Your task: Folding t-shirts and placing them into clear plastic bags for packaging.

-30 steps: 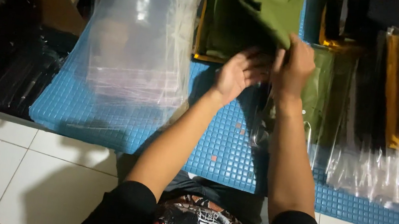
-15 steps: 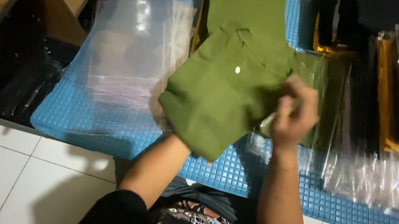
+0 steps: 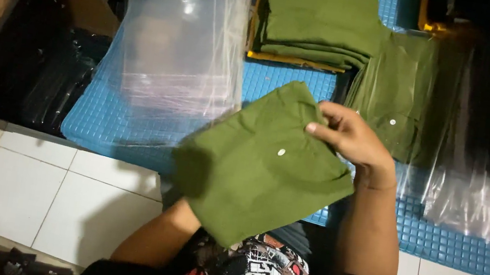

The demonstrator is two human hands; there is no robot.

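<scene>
Nearest the body, the folded green shirt (image 3: 260, 165) is lifted clear of the blue mat (image 3: 279, 81) — the right hand (image 3: 348, 137) pinches its upper edge, while the left hand is hidden beneath it, so its grip cannot be told. The shirt is folded but not yet bagged — empty clear bags (image 3: 183, 51) lie beyond, left of the stack of green shirts (image 3: 321, 16).
</scene>
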